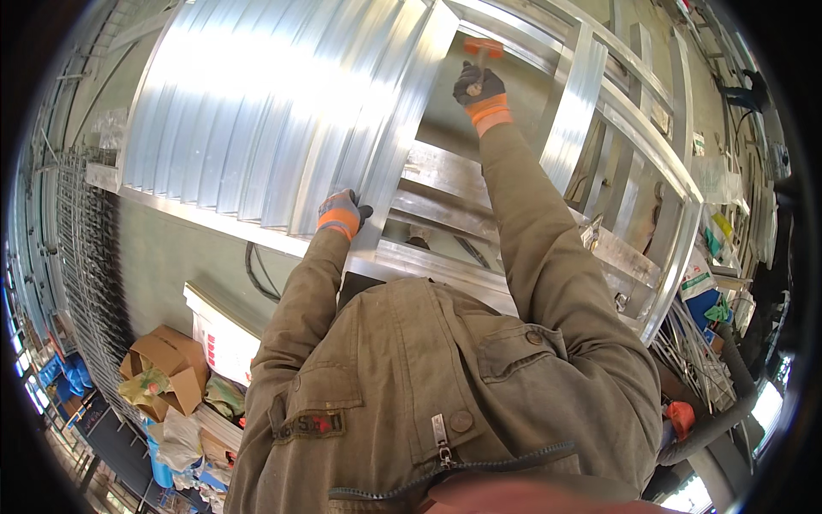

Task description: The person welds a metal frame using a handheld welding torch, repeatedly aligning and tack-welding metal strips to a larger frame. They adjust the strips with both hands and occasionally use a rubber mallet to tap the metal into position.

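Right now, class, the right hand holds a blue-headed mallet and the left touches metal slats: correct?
Wrong colour: the head view shows a mallet with an orange-red head. The right hand holds it; the left hand touches metal slats.

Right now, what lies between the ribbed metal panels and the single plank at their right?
Head view: the right hand, gripping an orange-headed hammer, its forearm, and below, grey floor and metal crossbars.

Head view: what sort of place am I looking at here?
Probably a metal fabrication workshop: ribbed metal panels lie across a metal frame, the gloved right hand grips an orange-headed mallet, and an open cardboard box sits among clutter.
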